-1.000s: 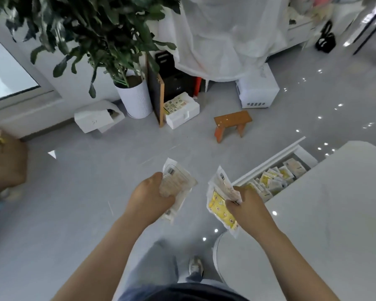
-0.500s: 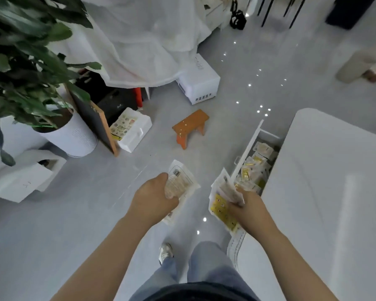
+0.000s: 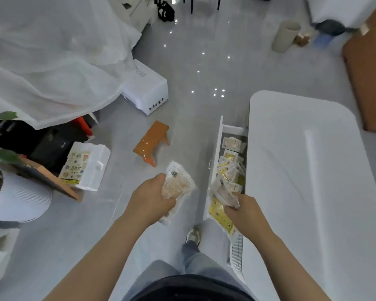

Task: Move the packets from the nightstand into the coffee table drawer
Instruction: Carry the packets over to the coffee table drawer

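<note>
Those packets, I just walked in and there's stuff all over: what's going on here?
A person is carrying packets to the open coffee table drawer, which already holds a row of them. The right hand holds a bunch of packets over the drawer's near end. The left hand grips another packet above the floor.

Both hands are gripping packets beside the open drawer [image 3: 215, 170].
The right hand [image 3: 244, 210] is holding yellow packets [image 3: 220, 210] over its near end; the left hand [image 3: 151, 198] is clutching a pale packet [image 3: 177, 184].
</note>
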`<move>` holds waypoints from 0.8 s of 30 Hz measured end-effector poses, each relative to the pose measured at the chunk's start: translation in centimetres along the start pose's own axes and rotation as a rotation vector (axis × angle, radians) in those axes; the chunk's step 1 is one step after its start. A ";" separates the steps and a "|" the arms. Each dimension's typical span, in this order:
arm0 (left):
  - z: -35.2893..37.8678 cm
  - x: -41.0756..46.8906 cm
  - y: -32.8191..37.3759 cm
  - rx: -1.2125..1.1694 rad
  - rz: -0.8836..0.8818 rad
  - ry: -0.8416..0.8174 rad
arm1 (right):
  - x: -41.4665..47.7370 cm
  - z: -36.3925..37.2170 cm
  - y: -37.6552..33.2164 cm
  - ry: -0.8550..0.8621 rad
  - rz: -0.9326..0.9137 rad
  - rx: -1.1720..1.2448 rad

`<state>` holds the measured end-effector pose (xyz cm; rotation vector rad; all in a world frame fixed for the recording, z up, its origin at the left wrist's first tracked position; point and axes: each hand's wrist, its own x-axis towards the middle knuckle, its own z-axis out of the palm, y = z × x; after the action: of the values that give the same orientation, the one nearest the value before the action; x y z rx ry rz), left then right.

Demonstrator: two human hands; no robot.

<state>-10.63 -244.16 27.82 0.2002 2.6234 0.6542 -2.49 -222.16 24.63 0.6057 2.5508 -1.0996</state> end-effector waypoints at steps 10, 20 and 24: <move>-2.3 9.8 2.8 -0.005 0.170 -0.100 | 5.0 -1.8 -2.4 0.137 0.084 0.036; -6.9 20.5 2.2 0.161 0.457 -0.294 | 8.4 2.1 -6.3 0.324 0.326 0.113; -7.2 23.3 2.6 0.202 0.535 -0.381 | 8.7 3.1 -7.8 0.394 0.425 0.194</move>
<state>-34.63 -239.32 26.22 1.0077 2.2591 0.4512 -13.50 -227.02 23.70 1.4646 2.4498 -1.1645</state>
